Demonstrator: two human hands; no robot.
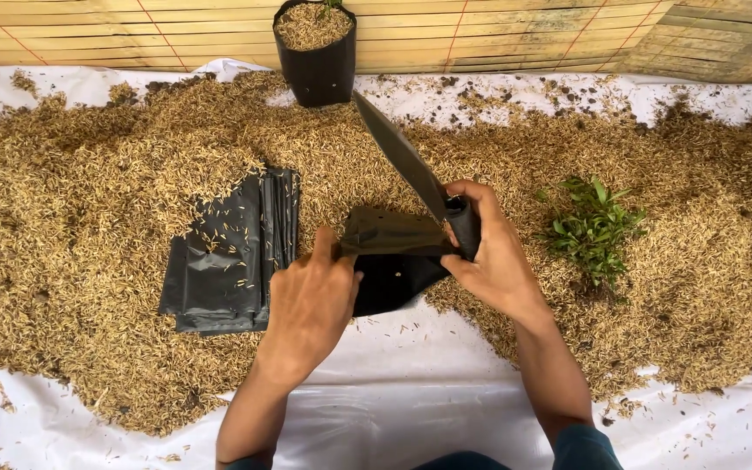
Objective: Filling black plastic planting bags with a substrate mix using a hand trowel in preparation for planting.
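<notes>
Left hand (311, 300) pinches one rim of the black nursery bag (391, 261), my right hand (489, 252) pinching the other with the trowel (404, 157), so its mouth stays spread over the husk pile (89, 218).

Bright, even daylight; soft shadows; sharp focus throughout.

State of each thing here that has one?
Held bag: empty, being opened by left hand and right hand.
Trowel: in right hand, blade up.
Far bag: filled, upright.
Bag stack: flat, husk-strewn.
Seedlings: lying loose on husks.
</notes>
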